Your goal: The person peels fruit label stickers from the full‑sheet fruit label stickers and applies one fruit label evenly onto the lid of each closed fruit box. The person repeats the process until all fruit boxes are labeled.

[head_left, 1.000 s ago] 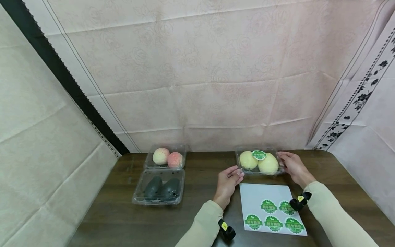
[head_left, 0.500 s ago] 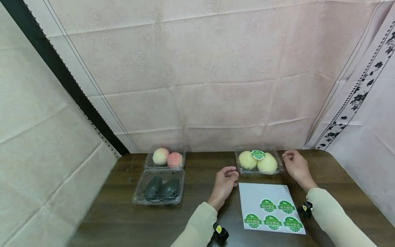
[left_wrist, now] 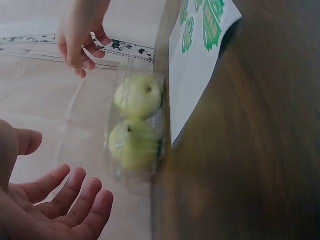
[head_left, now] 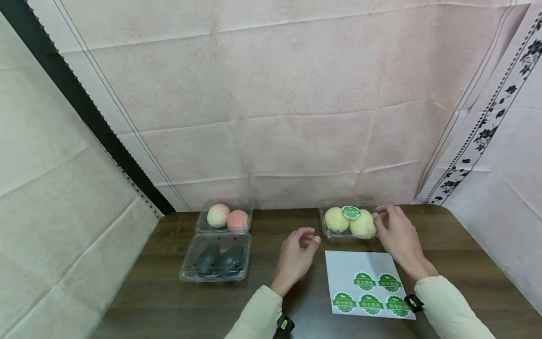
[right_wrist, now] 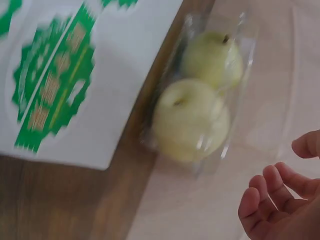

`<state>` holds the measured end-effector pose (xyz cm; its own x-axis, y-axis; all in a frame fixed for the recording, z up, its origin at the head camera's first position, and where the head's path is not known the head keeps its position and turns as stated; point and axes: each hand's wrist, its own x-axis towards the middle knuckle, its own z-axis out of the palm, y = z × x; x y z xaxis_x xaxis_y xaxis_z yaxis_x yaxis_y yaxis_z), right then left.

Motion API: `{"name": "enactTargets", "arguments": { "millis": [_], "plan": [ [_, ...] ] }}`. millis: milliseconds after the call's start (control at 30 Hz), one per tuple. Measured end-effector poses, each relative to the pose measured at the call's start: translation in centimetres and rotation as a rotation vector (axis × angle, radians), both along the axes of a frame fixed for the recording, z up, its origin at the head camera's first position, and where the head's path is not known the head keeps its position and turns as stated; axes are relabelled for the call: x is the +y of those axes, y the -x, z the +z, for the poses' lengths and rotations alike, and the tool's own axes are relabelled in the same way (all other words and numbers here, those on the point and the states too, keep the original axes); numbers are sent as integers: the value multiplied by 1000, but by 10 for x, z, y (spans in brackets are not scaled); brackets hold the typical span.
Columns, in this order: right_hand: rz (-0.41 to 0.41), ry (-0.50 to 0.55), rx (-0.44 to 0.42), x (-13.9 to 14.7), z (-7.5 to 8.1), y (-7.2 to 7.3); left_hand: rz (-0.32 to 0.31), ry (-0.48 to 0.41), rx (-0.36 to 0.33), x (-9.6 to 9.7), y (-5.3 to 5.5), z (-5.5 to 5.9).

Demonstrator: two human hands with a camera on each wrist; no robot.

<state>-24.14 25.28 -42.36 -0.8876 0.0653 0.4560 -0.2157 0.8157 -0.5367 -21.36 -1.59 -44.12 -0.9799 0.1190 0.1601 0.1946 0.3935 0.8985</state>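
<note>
A clear plastic box (head_left: 328, 234) with two pale green apples (head_left: 362, 224) stands at the back right of the table. On its lid sits a round green sticker (head_left: 351, 212). My right hand (head_left: 398, 238) hovers by the box's right end, fingers loosely bent and holding nothing; the right wrist view shows a gap between it and the box. To the left of the box, my left hand (head_left: 295, 256) is raised with relaxed fingers and an empty palm. Below the box lies a white sticker sheet (head_left: 340, 273) bearing several green stickers (head_left: 371, 304).
At the left, a clear box with dark green oval fruits (head_left: 232, 259) stands in front of another clear box with two pinkish peaches (head_left: 218, 215). A patterned cloth (head_left: 296, 117) hangs behind the brown wooden table (head_left: 161, 292).
My right hand has come off the apple box and lifted above its right end. My left hand has drawn back from its left corner, leftward and toward me.
</note>
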Motion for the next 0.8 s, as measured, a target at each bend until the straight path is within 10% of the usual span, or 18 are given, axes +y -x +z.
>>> {"name": "enactTargets", "arguments": {
  "millis": [800],
  "plan": [
    [124,87,-123,-110,-4,-58,174,544,207,-92,-54,21]
  ]
}}
